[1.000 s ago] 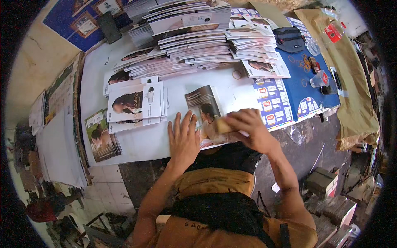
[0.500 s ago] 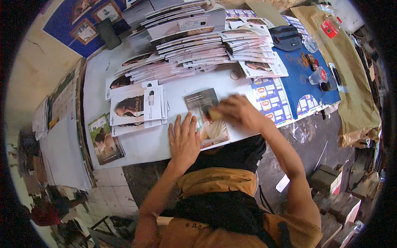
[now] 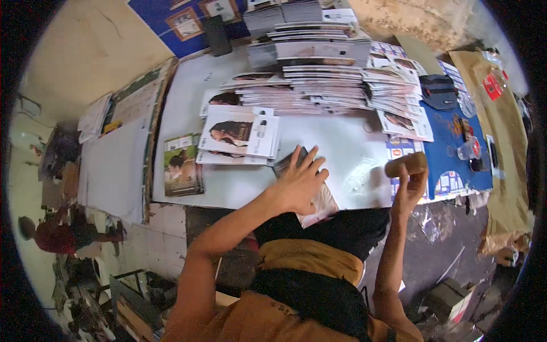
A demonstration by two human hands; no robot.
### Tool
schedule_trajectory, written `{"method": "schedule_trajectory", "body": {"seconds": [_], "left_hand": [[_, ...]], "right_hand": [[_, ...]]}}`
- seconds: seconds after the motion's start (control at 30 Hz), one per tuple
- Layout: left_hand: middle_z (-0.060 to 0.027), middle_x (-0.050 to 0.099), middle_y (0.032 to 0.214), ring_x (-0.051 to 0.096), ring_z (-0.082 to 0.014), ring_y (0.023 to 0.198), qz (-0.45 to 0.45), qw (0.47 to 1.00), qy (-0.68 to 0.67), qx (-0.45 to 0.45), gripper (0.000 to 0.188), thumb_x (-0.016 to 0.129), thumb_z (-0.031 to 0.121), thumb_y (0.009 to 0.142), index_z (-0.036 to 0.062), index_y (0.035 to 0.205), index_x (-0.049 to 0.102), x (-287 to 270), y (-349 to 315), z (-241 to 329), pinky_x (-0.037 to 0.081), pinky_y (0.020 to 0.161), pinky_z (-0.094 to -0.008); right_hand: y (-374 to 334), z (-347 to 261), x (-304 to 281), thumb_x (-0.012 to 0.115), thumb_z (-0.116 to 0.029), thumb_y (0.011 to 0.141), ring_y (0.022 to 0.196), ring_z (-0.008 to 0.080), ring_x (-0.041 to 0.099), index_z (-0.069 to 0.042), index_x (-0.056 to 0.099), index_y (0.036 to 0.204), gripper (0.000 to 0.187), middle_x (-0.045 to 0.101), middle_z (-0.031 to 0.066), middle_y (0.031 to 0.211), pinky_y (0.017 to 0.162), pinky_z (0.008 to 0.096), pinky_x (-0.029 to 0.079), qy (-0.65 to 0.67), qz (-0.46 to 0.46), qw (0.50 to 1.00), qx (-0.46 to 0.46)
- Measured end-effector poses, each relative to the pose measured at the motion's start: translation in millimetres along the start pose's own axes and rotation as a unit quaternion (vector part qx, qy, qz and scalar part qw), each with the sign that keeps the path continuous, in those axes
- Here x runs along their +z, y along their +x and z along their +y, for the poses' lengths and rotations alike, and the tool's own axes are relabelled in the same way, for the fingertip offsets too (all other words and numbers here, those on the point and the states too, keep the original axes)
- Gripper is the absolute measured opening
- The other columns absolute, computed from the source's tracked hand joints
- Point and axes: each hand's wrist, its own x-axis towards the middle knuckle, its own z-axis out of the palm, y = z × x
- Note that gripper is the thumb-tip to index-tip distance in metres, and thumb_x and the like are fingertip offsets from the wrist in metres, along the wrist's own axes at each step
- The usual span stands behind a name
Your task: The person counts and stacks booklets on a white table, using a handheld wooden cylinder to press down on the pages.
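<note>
My left hand [image 3: 296, 185] lies with spread fingers on a folded leaflet [image 3: 320, 210] at the table's front edge. The leaflet sits tilted, its lower corner sticking out past the edge, and the hand covers most of it. Off to the right, my right hand [image 3: 407, 191] is closed round a short tan block [image 3: 405, 165] with a rounded end, raised near the table's front edge. Left of the leaflet lies a small pile of white booklets [image 3: 236, 134] with a photo of a dark-haired person. Beside it are a few green-and-brown leaflets [image 3: 183, 165].
Tall stacks of booklets [image 3: 325, 91] fill the back of the white table [image 3: 347, 148]. At the right are a dark pouch [image 3: 439, 91], a plastic cup [image 3: 469, 149], rubber bands and a red-labelled bottle [image 3: 494, 84]. Another person [image 3: 57, 235] is at the far left.
My right hand has lifted off the leaflet and moved right with the tan block. My left hand has moved onto the leaflet, which is now turned. The whole view has shifted.
</note>
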Motion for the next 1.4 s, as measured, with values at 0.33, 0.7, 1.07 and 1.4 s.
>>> {"method": "schedule_trajectory", "body": {"seconds": [0.33, 0.7, 1.07, 1.4], "left_hand": [[-0.0032, 0.066, 0.104, 0.062, -0.0256, 0.109, 0.247, 0.965, -0.055, -0.071, 0.013, 0.064, 0.001, 0.081, 0.0112, 0.089, 0.063, -95.1, -95.2, 13.5, 0.025, 0.115, -0.062], [-0.0139, 0.061, 0.129, 0.051, -0.0338, 0.126, 0.448, 0.83, -0.102, -0.317, 0.03, 0.06, 0.004, 0.09, 0.0046, 0.12, 0.063, -30.3, -128.3, -93.5, 0.038, 0.108, -0.05], [-0.0302, 0.057, 0.125, 0.054, -0.0467, 0.116, 0.283, 0.699, 0.135, -0.642, 0.085, 0.068, 0.063, 0.084, -0.0083, 0.129, 0.053, 28.6, -298.2, -185.3, 0.043, 0.098, -0.0536], [-0.0073, 0.066, 0.11, 0.06, -0.0134, 0.097, 0.557, 0.623, -0.369, -0.407, 0.024, 0.066, 0.011, 0.096, 0.0017, 0.117, 0.059, -89.9, -239.3, -77.9, 0.047, 0.089, -0.0274]], "right_hand": [[2.6, 59.1, -12.7, 0.068, -0.006, 0.095, 0.11, 0.0155, 0.057, 0.003, 0.052, 0.134, 0.043, 0.06, 0.0094, 0.122, 0.094, 0.0279, 0.047, -0.051, 0.012, 0.999, 0.007], [-5.1, 49.3, -0.3, 0.074, 0.001, 0.086, 0.118, 0.0196, 0.055, 0.0, 0.047, 0.141, 0.061, 0.055, 0.0097, 0.134, 0.102, 0.0321, 0.046, -0.043, 0.018, 0.999, -0.012], [-5.8, 31.8, 8.9, 0.078, 0.001, 0.083, 0.122, 0.0223, 0.053, -0.004, 0.045, 0.145, 0.071, 0.051, 0.0119, 0.139, 0.1, 0.0344, 0.048, -0.07, 0.008, 0.997, 0.01], [-21.0, -11.6, -13.5, 0.064, -0.032, 0.095, 0.123, 0.0318, 0.054, 0.003, 0.044, 0.141, 0.061, 0.055, 0.0206, 0.136, 0.104, 0.0453, 0.041, -0.012, 0.193, 0.954, -0.23]]}}
